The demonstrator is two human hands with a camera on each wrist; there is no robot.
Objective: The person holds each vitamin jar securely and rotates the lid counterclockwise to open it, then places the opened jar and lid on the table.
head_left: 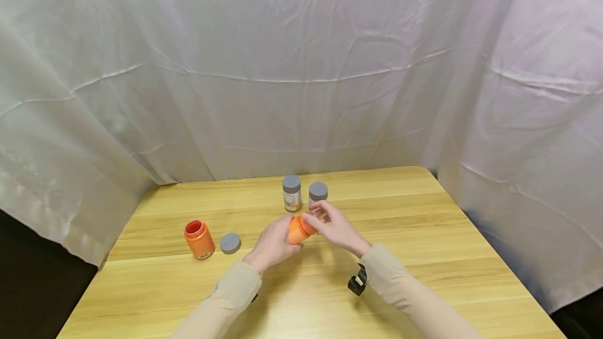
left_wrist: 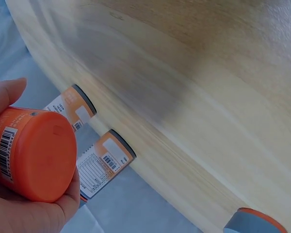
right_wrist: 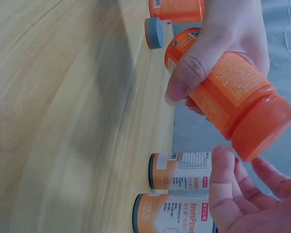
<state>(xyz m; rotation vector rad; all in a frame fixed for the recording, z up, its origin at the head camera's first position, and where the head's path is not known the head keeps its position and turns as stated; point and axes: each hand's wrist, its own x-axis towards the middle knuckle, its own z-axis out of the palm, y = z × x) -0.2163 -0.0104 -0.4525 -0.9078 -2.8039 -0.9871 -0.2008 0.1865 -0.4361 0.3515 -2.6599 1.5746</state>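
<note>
Beige sleeves (head_left: 228,292) upfront; L grip (head_left: 273,242) clasping orange btl (right_wrist: 240,80), R grip (head_left: 338,228) spread by cap (right_wrist: 264,127).

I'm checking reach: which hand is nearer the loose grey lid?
Left. The left hand is right of the grey lid; the right hand is farther right, by the held bottle.

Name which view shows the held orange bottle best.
Right wrist: the bottle shows nearly end to end, with print. Left wrist shows mainly its base and barcode; head shows it small, partly hidden by the left hand.
</note>
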